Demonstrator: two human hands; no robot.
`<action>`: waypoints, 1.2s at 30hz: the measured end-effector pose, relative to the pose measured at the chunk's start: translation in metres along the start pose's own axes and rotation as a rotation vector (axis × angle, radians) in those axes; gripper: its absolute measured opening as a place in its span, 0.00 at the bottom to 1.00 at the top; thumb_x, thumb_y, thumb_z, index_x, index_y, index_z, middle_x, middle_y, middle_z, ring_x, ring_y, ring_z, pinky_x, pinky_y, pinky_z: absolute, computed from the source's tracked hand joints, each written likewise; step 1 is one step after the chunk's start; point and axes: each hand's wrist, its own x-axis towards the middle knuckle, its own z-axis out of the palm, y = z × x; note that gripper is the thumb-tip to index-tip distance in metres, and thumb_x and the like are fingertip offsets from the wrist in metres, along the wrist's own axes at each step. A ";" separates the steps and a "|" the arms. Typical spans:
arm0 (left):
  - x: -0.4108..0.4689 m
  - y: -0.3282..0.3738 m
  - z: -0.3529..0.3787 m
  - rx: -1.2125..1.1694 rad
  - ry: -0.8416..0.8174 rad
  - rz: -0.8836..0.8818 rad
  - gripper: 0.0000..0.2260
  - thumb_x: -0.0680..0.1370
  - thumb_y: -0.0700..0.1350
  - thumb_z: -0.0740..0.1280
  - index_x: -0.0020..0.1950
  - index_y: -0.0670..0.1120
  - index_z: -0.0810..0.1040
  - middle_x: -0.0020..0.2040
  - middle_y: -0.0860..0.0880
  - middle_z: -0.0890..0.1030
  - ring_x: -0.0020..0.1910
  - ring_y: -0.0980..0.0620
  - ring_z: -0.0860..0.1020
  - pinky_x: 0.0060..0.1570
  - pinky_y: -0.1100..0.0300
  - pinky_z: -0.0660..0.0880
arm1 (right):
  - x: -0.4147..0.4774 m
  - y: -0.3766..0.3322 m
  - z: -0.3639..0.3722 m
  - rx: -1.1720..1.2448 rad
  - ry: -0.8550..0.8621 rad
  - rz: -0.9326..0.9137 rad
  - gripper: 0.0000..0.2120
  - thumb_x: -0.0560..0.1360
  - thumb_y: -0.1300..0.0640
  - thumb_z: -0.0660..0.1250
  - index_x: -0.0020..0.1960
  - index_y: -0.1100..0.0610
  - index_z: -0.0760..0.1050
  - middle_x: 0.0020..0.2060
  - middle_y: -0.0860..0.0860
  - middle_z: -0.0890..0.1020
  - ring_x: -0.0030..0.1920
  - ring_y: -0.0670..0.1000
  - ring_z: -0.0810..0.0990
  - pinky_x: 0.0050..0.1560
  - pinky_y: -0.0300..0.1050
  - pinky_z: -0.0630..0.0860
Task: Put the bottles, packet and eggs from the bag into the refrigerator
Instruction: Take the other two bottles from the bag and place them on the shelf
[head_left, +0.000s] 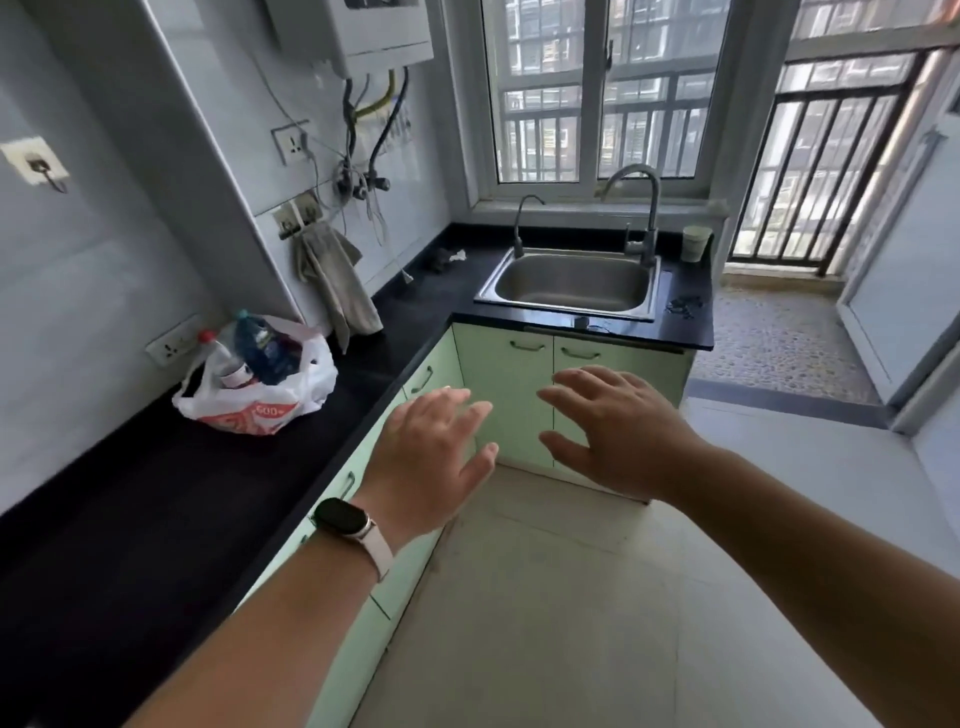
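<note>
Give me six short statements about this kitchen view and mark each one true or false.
1. The plastic bag sits on the black counter. True.
2. The left hand grips a bottle. False: it is open and holds nothing.
3. A blue bottle sticks out of the bag's top. True.
4. The right hand rests on the counter. False: it is open in the air, in front of the green cabinets.
5. The sink is piled with dishes. False: no dishes show in its basin.
6. A watch is on the left wrist. True.
</note>
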 end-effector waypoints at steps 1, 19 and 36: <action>-0.001 -0.004 0.001 0.021 -0.007 -0.014 0.22 0.78 0.58 0.56 0.66 0.49 0.76 0.65 0.46 0.78 0.66 0.44 0.74 0.65 0.44 0.69 | 0.009 0.000 0.003 0.006 -0.006 -0.025 0.32 0.77 0.32 0.46 0.75 0.46 0.63 0.72 0.49 0.69 0.73 0.52 0.65 0.71 0.52 0.63; -0.057 -0.211 0.003 0.133 0.061 -0.432 0.22 0.79 0.58 0.58 0.64 0.46 0.78 0.61 0.45 0.79 0.62 0.45 0.76 0.59 0.47 0.74 | 0.216 -0.138 0.063 0.062 -0.087 -0.420 0.29 0.78 0.34 0.50 0.76 0.45 0.61 0.75 0.46 0.65 0.75 0.49 0.61 0.72 0.47 0.58; -0.041 -0.449 0.021 0.097 0.051 -0.423 0.16 0.79 0.56 0.59 0.60 0.49 0.76 0.53 0.51 0.78 0.54 0.50 0.76 0.52 0.53 0.76 | 0.431 -0.257 0.098 0.003 -0.079 -0.413 0.28 0.79 0.35 0.52 0.75 0.46 0.62 0.73 0.46 0.68 0.73 0.50 0.63 0.71 0.49 0.62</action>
